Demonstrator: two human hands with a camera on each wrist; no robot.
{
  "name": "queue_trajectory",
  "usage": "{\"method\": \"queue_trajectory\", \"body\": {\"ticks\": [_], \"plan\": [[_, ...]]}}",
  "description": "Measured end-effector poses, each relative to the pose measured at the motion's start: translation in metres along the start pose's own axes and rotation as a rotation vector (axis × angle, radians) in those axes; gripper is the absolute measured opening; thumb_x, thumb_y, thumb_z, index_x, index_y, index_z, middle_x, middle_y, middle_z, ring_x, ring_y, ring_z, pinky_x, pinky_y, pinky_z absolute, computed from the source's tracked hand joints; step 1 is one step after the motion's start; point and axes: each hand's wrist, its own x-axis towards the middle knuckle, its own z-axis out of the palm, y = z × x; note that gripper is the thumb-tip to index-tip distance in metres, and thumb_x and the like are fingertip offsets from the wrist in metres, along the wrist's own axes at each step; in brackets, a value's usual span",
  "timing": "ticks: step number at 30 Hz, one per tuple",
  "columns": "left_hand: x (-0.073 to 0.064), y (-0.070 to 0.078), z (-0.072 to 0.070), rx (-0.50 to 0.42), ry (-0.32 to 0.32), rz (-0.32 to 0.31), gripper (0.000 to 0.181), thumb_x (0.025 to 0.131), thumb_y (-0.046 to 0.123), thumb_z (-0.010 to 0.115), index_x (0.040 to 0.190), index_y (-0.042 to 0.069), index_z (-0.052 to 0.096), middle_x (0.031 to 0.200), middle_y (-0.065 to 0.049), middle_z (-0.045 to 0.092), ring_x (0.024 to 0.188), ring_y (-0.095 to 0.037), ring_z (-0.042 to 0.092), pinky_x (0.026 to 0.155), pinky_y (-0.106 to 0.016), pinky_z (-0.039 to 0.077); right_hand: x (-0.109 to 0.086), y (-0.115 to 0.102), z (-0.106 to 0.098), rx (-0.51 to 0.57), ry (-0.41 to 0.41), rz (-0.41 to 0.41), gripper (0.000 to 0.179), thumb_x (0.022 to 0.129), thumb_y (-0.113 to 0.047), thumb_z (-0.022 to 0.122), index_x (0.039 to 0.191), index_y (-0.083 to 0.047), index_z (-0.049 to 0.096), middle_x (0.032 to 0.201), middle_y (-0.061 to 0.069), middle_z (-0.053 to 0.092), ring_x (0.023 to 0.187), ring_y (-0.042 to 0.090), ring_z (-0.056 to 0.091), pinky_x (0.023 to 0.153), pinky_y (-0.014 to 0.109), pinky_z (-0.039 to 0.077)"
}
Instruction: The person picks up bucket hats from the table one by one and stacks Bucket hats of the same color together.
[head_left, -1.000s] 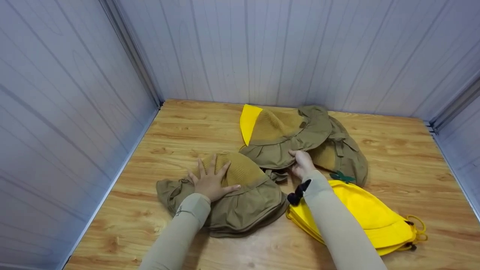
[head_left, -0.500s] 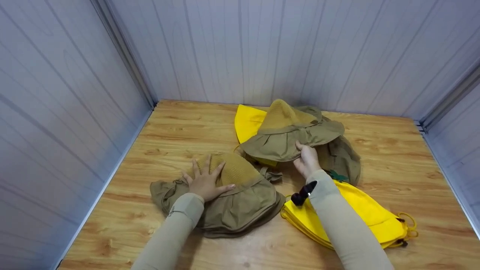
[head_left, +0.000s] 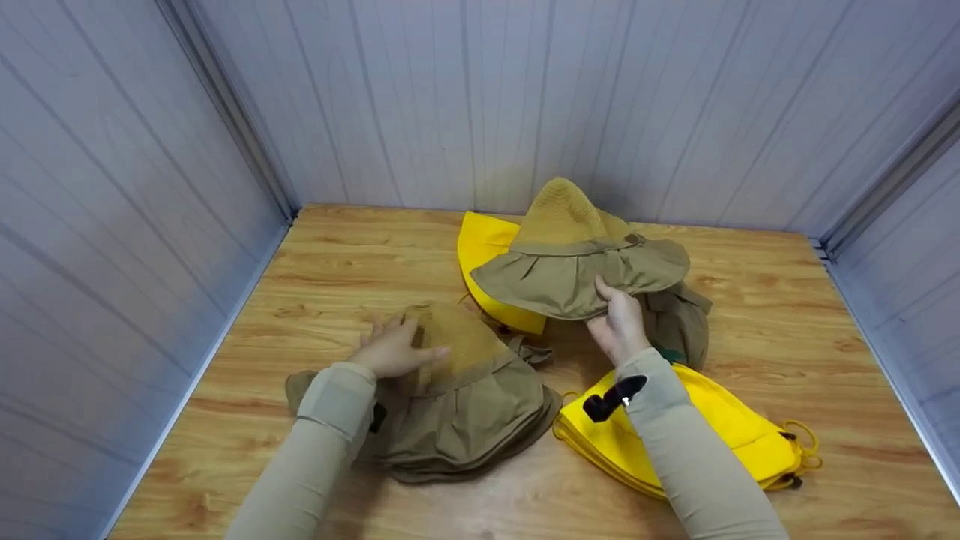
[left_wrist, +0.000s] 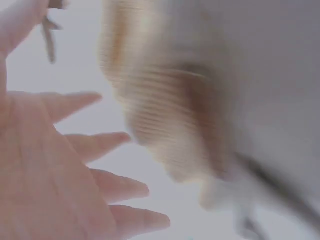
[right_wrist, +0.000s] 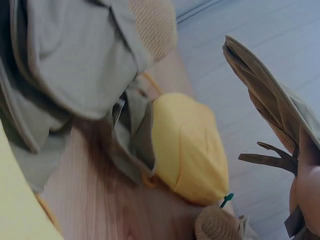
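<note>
My right hand (head_left: 619,321) pinches the brim of a khaki sun hat (head_left: 568,215) with a woven tan crown, thumb on top. This hat is raised and tilted, its crown up, near the back wall; the right wrist view shows its underside and a dangling strap. At the front left lies a stack of khaki sun hats (head_left: 465,416), brims layered. My left hand (head_left: 388,349) is over the left side of their crown, fingers extended. In the left wrist view its fingers (left_wrist: 100,145) are spread and hold nothing; the hat beside them is blurred.
Folded yellow hats (head_left: 724,420) with cords lie stacked at the front right, partly under my right forearm. A yellow hat (head_left: 480,247) and another khaki hat (head_left: 679,326) lie behind and below the raised one. Pale panel walls (head_left: 405,105) bound the wooden table (head_left: 247,420).
My right hand has lifted the khaki hat by its brim, uncovering more of the yellow hat behind. My left hand has come up off its flat press on the stacked hats and shifted left.
</note>
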Motion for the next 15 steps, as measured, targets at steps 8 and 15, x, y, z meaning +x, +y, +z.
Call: {"method": "queue_trajectory", "body": {"ticks": [8,15], "plan": [[0.015,0.051,-0.007,-0.623,0.118,0.059,0.102,0.092,0.053,0.064,0.16,0.01,0.001,0.166,-0.014,0.012,0.152,-0.036,0.015,0.122,-0.054,0.02,-0.021,-0.006,0.005,0.056,-0.063,-0.034,0.055,0.107,-0.01,0.029,0.159,-0.021,0.013,0.165,-0.005,0.019,0.15,0.011,0.025,0.12,0.027,0.028],[0.043,0.085,0.009,-1.489,0.196,0.145,0.088,0.097,0.025,0.064,0.158,0.007,0.003,0.158,-0.019,0.03,0.138,-0.028,0.044,0.116,-0.042,0.035,-0.041,-0.002,0.011,0.101,-0.125,-0.061,0.054,0.106,-0.009,0.03,0.158,-0.019,0.016,0.164,-0.004,0.02,0.15,0.013,0.024,0.121,0.029,0.027]]}}
